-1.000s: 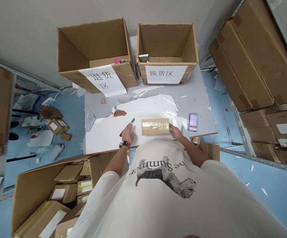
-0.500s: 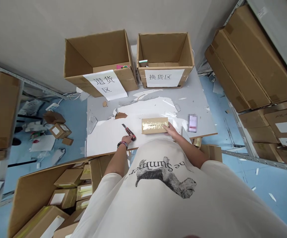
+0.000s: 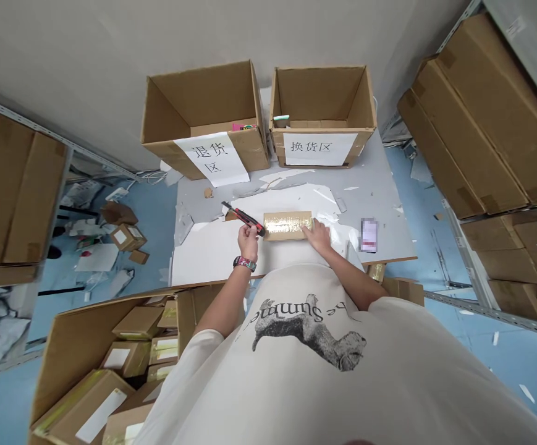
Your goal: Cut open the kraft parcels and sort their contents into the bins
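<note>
Along a stockroom aisle, at 3 o'clock from the wearer, steel racking (image 3: 490,313) holds large brown corrugated cartons (image 3: 476,117); at 7 o'clock an open brown carton (image 3: 73,352) is packed with small taped boxes (image 3: 131,322). At 12 o'clock stand two open brown cardboard boxes with white paper signs, the left box (image 3: 203,105) and the right box (image 3: 321,99). Nearer lies a pale grey rectangular table (image 3: 379,216), spread with torn white sheeting (image 3: 207,253). On it, at 12 o'clock, sits a small brown parcel wrapped in glossy clear tape (image 3: 287,225), its long axis running crosswise. Right hand (image 3: 319,236), the nearer, lies open on the parcel's right end. Left hand (image 3: 248,241) is clenched round a red-and-black utility knife (image 3: 245,217), whose end just meets the parcel's left end.
</note>
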A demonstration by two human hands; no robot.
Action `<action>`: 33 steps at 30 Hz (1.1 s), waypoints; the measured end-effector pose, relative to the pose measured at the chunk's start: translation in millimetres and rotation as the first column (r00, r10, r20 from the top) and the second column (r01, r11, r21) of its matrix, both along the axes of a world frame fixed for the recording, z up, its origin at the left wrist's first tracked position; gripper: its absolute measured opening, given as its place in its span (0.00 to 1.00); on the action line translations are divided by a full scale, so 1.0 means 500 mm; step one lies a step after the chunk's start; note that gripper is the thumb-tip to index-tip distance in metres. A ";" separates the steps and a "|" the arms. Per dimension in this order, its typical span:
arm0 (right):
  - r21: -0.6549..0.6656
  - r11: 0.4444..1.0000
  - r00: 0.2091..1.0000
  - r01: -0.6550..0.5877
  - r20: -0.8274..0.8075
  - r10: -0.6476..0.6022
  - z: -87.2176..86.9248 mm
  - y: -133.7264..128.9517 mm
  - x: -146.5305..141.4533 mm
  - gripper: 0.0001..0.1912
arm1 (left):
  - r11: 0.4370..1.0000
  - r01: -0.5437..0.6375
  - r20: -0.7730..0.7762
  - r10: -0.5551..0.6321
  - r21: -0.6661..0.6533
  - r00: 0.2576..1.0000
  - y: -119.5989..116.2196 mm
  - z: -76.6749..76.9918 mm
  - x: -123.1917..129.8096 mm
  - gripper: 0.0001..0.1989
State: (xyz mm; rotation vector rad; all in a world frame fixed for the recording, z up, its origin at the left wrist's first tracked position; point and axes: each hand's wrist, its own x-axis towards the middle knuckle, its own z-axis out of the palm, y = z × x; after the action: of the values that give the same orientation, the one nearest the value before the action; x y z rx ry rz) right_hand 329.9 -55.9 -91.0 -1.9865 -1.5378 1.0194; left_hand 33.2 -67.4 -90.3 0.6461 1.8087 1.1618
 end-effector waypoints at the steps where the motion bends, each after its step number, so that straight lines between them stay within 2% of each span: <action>1: 0.054 0.998 0.999 0.016 0.051 -0.019 0.014 -0.005 0.002 0.40 | 0.994 0.055 -0.007 -0.054 0.098 0.999 -0.003 0.008 0.015 0.17; 2: 0.115 0.993 0.999 0.027 0.041 -0.032 0.028 -0.011 0.000 0.39 | 0.975 0.125 -0.025 -0.122 0.184 0.992 -0.007 0.016 0.032 0.18; 3: 0.164 0.986 0.999 0.034 -0.035 -0.029 0.041 -0.017 -0.006 0.37 | 0.948 0.203 -0.052 -0.196 0.247 0.979 -0.011 0.024 0.049 0.18; 5: 0.192 0.981 0.956 0.009 -0.291 0.048 0.060 -0.025 -0.026 0.34 | 0.877 0.371 -0.119 -0.351 0.307 0.929 -0.021 0.039 0.083 0.20; 8: 0.070 0.998 0.751 0.003 -0.659 0.044 0.066 -0.025 -0.055 0.32 | 0.755 0.587 -0.260 -0.528 0.292 0.808 -0.028 0.059 0.116 0.20; 10: -0.001 0.999 0.677 0.051 -0.735 -0.035 0.060 -0.020 -0.057 0.31 | 0.720 0.641 -0.398 -0.524 0.264 0.753 -0.026 0.067 0.116 0.18; 12: -0.008 0.989 0.697 0.144 -0.709 -0.107 0.055 -0.016 -0.041 0.28 | 0.738 0.637 -0.525 -0.460 0.223 0.716 -0.019 0.068 0.097 0.18; 14: 0.029 0.974 0.750 0.223 -0.643 -0.153 0.054 -0.017 -0.016 0.25 | 0.758 0.633 -0.596 -0.440 0.154 0.672 -0.011 0.061 0.068 0.23; 16: 0.062 0.968 0.802 0.244 -0.575 -0.165 0.058 -0.020 0.009 0.21 | 0.763 0.643 -0.604 -0.478 0.075 0.638 -0.008 0.050 0.036 0.33; 18: 0.053 0.977 0.836 0.208 -0.528 -0.149 0.066 -0.025 0.028 0.21 | 0.768 0.640 -0.546 -0.532 0.011 0.648 -0.012 0.038 0.011 0.42; 22: -0.024 0.998 0.906 0.049 -0.419 -0.055 0.085 -0.031 0.048 0.28 | 0.825 0.562 -0.293 -0.553 -0.063 0.780 -0.028 0.023 -0.003 0.44; 25: 0.021 0.990 0.953 -0.143 -0.267 0.143 0.106 -0.026 0.058 0.28 | 0.863 0.501 -0.205 -0.503 -0.067 0.839 -0.029 0.021 0.005 0.41; 29: 0.100 0.903 0.906 -0.418 -0.024 0.422 0.149 -0.007 0.061 0.27 | 0.859 0.490 -0.298 -0.511 -0.147 0.806 -0.013 0.023 0.012 0.40; 33: 0.007 0.820 0.808 -0.572 0.177 0.562 0.199 0.018 0.045 0.28 | 0.859 0.465 -0.348 -0.512 -0.213 0.785 0.006 0.016 0.011 0.38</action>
State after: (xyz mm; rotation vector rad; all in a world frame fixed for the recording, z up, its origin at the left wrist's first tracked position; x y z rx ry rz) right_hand 352.4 -47.1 8.3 -1.6242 -2.3160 1.0135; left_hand 38.9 -64.3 -82.4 1.2680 1.8516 0.5909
